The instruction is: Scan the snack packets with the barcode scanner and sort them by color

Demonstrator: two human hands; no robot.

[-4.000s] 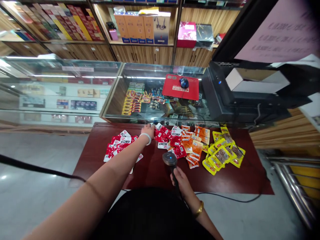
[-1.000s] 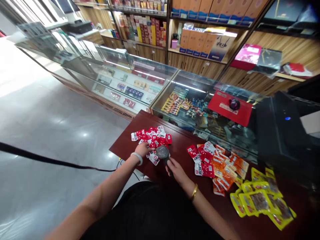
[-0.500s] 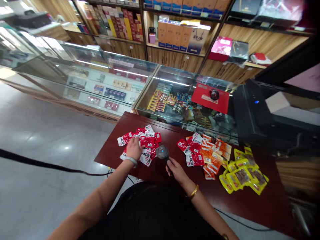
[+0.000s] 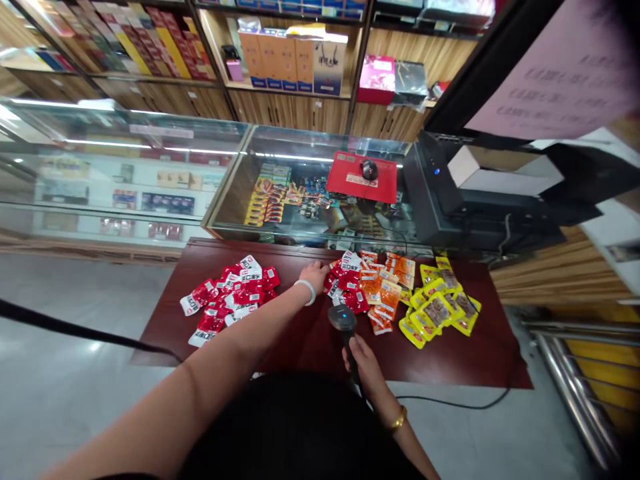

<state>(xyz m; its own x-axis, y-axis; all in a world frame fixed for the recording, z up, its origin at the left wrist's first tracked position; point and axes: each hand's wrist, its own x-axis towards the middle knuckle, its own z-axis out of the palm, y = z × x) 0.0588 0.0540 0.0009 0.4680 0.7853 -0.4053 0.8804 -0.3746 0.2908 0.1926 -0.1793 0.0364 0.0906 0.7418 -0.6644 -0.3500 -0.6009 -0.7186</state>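
Right hand [image 4: 367,367] gripping one scanner [image 4: 343,319], left hand [image 4: 314,273], hold unclear, between two packet heaps [image 4: 249,291]

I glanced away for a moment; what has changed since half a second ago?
The left hand has moved rightward from the larger red pile to the smaller red pile; whether it grips anything is unclear. The right hand still holds the scanner; the orange packets and yellow packets stay put.

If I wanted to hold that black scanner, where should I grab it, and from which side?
Probably by the slim handle, from the person's near right side, where the right hand wraps it. The black scanner widens into a rounded head at its far end, while the handle slants back toward the body.
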